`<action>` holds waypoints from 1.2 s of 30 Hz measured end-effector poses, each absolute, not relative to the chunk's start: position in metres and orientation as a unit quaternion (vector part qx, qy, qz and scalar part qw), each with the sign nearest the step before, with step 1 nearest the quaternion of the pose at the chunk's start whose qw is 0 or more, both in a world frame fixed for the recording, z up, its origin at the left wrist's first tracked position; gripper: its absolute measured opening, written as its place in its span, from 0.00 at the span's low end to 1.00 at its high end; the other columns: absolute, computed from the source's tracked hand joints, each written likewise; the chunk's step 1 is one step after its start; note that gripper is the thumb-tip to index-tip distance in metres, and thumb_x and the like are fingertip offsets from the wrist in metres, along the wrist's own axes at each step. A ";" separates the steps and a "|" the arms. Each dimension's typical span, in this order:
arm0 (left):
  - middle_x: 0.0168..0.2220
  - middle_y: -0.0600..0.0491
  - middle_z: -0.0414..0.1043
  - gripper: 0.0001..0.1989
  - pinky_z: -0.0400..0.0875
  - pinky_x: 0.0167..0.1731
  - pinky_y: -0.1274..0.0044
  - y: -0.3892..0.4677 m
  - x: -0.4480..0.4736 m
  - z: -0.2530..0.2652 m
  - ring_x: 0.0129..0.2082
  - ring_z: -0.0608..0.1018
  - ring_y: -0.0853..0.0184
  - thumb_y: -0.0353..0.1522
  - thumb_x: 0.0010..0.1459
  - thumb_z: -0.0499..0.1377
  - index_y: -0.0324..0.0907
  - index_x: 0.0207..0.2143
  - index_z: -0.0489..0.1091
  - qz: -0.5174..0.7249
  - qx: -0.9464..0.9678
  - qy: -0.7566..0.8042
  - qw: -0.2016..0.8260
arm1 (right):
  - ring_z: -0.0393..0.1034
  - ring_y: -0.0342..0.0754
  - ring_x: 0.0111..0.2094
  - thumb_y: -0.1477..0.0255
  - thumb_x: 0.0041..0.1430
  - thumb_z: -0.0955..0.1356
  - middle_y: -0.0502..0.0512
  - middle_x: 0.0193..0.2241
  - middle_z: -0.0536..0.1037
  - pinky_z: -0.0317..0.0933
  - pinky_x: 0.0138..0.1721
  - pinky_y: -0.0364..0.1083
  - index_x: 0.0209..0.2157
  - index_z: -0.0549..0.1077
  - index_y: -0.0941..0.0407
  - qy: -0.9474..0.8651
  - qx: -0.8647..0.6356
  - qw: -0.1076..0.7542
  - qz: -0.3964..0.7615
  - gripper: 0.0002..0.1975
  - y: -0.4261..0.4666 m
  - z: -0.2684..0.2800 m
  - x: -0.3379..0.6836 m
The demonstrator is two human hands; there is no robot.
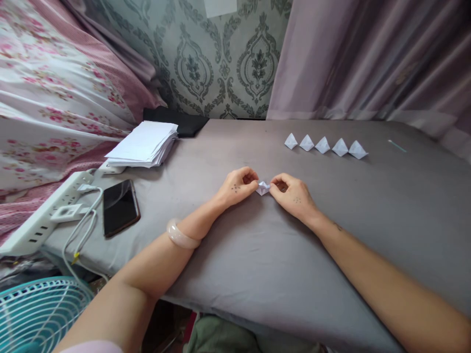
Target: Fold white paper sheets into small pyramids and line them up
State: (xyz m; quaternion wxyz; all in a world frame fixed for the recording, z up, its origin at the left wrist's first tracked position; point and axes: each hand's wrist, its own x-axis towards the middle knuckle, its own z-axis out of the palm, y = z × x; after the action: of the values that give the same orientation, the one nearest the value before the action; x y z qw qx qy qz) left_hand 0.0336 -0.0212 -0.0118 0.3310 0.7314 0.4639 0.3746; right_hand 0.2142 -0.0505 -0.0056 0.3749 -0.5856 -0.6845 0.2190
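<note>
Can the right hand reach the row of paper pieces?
Probably yes: nothing visible stands between the right hand and the row of paper pieces, though that hand's grip is on the folded paper.

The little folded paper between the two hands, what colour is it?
White. The folded paper shows in the head view, the only one here.

Soft light is laying faint shadows by the arms, glazing the phone and leaving the blurry curtain dim.

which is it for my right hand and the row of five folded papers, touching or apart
Apart: the head view shows gray cloth between the right hand and the row of folded papers.
</note>
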 end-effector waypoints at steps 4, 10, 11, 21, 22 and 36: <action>0.24 0.56 0.69 0.09 0.61 0.26 0.82 -0.020 0.031 -0.009 0.24 0.67 0.74 0.27 0.48 0.53 0.38 0.32 0.71 0.379 0.726 0.464 0.339 | 0.69 0.44 0.25 0.73 0.49 0.65 0.50 0.24 0.77 0.61 0.31 0.44 0.30 0.72 0.55 -0.681 -0.590 0.376 0.214 0.05 -0.050 -0.005 0.216; 0.27 0.54 0.69 0.13 0.62 0.29 0.80 -0.020 0.029 -0.006 0.27 0.68 0.73 0.25 0.47 0.51 0.38 0.29 0.75 0.362 0.746 0.458 0.322 | 0.65 0.41 0.23 0.77 0.48 0.63 0.50 0.27 0.76 0.59 0.30 0.43 0.29 0.74 0.56 -0.705 -0.565 0.381 0.196 0.09 -0.048 -0.009 0.221; 0.29 0.54 0.69 0.13 0.63 0.29 0.80 -0.019 0.028 -0.006 0.27 0.68 0.73 0.26 0.47 0.51 0.39 0.29 0.76 0.355 0.749 0.462 0.314 | 0.65 0.41 0.23 0.78 0.48 0.63 0.51 0.28 0.76 0.60 0.31 0.43 0.29 0.75 0.56 -0.711 -0.560 0.379 0.190 0.10 -0.047 -0.010 0.221; 0.32 0.52 0.72 0.12 0.62 0.31 0.78 -0.025 0.017 0.006 0.27 0.69 0.70 0.30 0.50 0.53 0.42 0.30 0.77 0.252 0.816 0.476 0.209 | 0.69 0.44 0.29 0.77 0.53 0.62 0.52 0.36 0.79 0.61 0.35 0.45 0.33 0.80 0.53 -0.741 -0.592 0.295 0.112 0.15 -0.051 -0.010 0.226; 0.31 0.52 0.72 0.11 0.61 0.30 0.78 -0.026 0.017 0.008 0.27 0.68 0.70 0.32 0.52 0.54 0.42 0.30 0.76 0.245 0.819 0.480 0.198 | 0.69 0.44 0.30 0.77 0.53 0.62 0.52 0.36 0.79 0.60 0.36 0.45 0.34 0.80 0.53 -0.748 -0.592 0.283 0.103 0.16 -0.052 -0.009 0.226; 0.22 0.53 0.70 0.14 0.59 0.26 0.79 -0.027 0.028 0.003 0.23 0.68 0.71 0.39 0.57 0.55 0.38 0.28 0.75 0.315 0.745 0.542 0.229 | 0.68 0.44 0.28 0.70 0.61 0.64 0.52 0.30 0.76 0.50 0.27 0.44 0.30 0.74 0.55 -0.822 -0.513 0.246 -0.018 0.09 -0.068 -0.009 0.212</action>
State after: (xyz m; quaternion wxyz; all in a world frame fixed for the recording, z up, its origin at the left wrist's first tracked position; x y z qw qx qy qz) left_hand 0.0280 -0.0273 0.0030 0.2292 0.7447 0.5418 0.3151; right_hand 0.2115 -0.0684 -0.0095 0.2461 -0.5130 -0.8221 -0.0183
